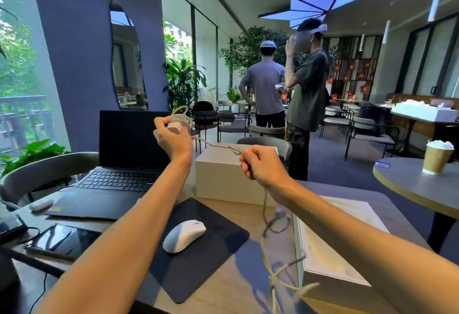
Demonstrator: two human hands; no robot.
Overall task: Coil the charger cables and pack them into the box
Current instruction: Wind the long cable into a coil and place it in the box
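Observation:
My left hand (pixel 171 137) is raised above the table and grips a white charger brick (pixel 174 127) with several turns of pale braided cable wound around it. The cable (pixel 213 145) runs from the brick to my right hand (pixel 260 164), which pinches it in closed fingers. Below my right hand the loose end (pixel 268 259) hangs down, blurred, toward the table's front edge. A white box (pixel 223 179) stands on the table behind my hands. A second white box or lid (pixel 330 259) lies flat at the right, partly under my right forearm.
An open black laptop (pixel 119 179), a white mouse (pixel 183 235) on a dark mouse pad (pixel 223 244), a phone (pixel 62 240) and a small white case (pixel 41 204) lie on the table. A paper cup (pixel 436 158) stands on a round table at the right. Two people stand behind the chairs.

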